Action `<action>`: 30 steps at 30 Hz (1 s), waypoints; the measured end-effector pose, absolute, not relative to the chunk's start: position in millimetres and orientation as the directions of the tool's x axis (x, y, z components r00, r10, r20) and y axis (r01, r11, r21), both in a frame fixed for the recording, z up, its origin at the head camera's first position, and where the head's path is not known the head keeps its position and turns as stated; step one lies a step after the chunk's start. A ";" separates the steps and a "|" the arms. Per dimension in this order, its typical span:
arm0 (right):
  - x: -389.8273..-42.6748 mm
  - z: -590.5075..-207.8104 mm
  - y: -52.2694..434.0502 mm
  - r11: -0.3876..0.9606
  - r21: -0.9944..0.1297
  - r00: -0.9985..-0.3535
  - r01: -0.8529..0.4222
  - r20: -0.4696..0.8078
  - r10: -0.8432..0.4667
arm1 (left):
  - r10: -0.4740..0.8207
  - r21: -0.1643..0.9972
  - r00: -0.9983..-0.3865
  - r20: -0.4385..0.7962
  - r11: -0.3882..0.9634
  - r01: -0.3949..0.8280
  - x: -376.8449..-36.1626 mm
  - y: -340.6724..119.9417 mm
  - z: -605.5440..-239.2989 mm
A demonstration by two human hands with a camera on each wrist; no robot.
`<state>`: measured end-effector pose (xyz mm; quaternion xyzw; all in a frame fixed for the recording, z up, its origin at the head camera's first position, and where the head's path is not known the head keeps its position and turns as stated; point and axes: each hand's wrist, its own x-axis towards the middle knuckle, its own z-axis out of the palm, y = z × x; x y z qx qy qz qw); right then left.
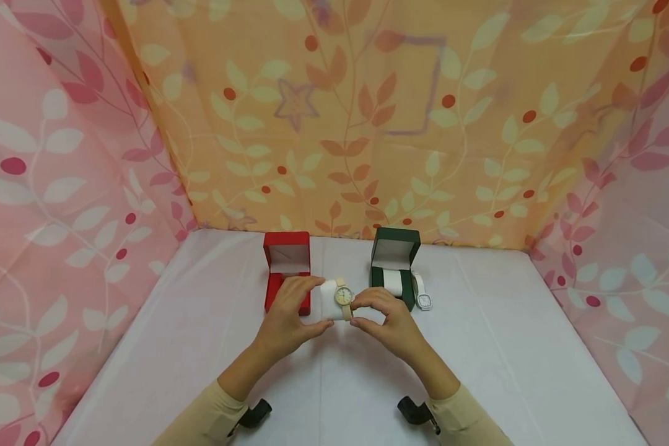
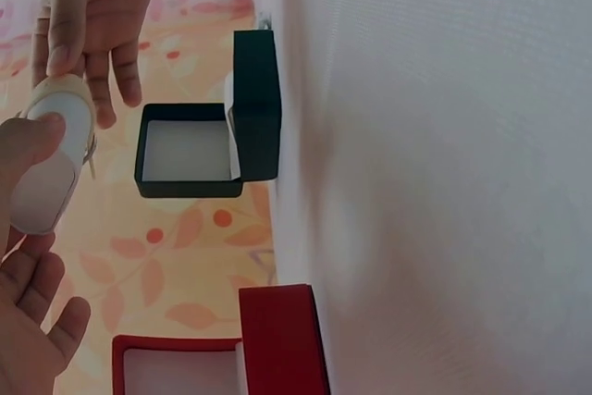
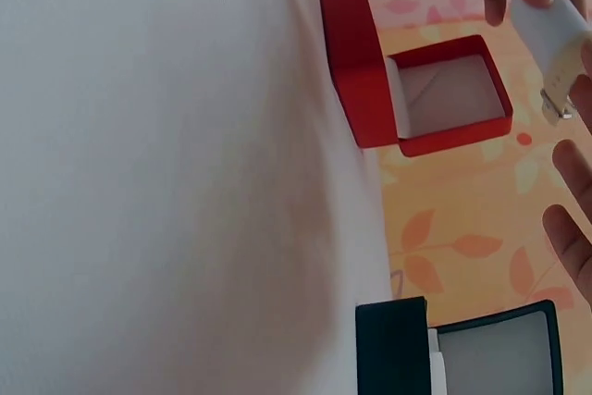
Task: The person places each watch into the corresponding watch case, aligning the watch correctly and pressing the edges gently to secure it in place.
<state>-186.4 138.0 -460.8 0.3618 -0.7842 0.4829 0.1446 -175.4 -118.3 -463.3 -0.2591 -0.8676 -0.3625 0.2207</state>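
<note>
Over the table, both hands hold a white watch cushion (image 1: pixel 327 300) with a cream-strapped round watch (image 1: pixel 343 296) around its right part. My left hand (image 1: pixel 290 316) grips the cushion's left end between thumb and fingers; in the left wrist view the thumb presses on the smooth white cushion (image 2: pixel 42 191). From the right, my right hand (image 1: pixel 390 316) pinches the watch at its strap. The right wrist view shows the strap's metal buckle (image 3: pixel 557 104) at the cushion's side. Behind the left hand stands a red watch box (image 1: pixel 287 239), its lid up.
A dark green watch box (image 1: pixel 397 235) stands behind the right hand, lid raised, with a white cushion (image 1: pixel 393 282) inside. Against its right side lies a white watch (image 1: pixel 424 300). Patterned curtains (image 1: pixel 334 124) enclose the white-covered table (image 1: pixel 507 347) at the back and sides.
</note>
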 end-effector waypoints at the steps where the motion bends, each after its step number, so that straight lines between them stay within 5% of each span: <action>1: -187.7 -461.1 140.1 0.277 -0.649 -0.695 -0.708 0.573 -0.434 | 0.296 0.513 -0.767 0.569 0.601 0.613 -175.3 -118.3 -462.6; 8: -193.0 -460.7 150.3 0.355 -0.673 -0.743 -0.649 0.459 -0.488 | 0.336 0.518 -0.761 0.555 0.577 0.632 -174.5 -118.1 -461.2; 30: -192.5 -455.6 155.8 0.375 -0.596 -0.686 -0.710 0.467 -0.558 | 0.375 0.574 -0.769 0.518 0.514 0.638 -171.2 -116.2 -459.1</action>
